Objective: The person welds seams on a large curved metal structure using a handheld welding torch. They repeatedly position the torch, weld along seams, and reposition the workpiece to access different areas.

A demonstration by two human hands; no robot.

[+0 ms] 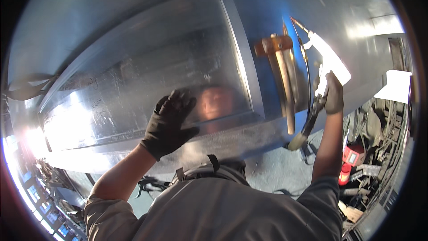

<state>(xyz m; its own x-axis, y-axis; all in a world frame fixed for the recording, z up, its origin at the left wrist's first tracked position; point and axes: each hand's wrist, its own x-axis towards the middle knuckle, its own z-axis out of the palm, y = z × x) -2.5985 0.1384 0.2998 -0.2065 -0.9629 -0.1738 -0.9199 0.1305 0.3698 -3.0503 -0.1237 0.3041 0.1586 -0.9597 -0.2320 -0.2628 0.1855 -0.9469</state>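
My left hand (170, 120), in a dark work glove, is spread with nothing in it over the near edge of a shiny sheet-metal panel (160, 60). Whether it touches the metal I cannot tell. In my gloved right hand (335, 92) is a white welding gun (329, 57), held by its grip, with its thin copper-coloured nozzle pointing away and to the left. A dark cable (308, 83) runs along the gun, and a thicker sleeved hose (311, 120) hangs from its grip. Between my hands lies a mallet (286, 87) with a brown head and a pale wooden handle.
A raised metal strip (235, 50) edges the panel on its right. At the far left a dark strap (30, 88) hangs over the metal. Low on the right are a red box (354, 154), a red container (344, 174) and piled metal pieces (374, 134). Below is grey floor (274, 170).
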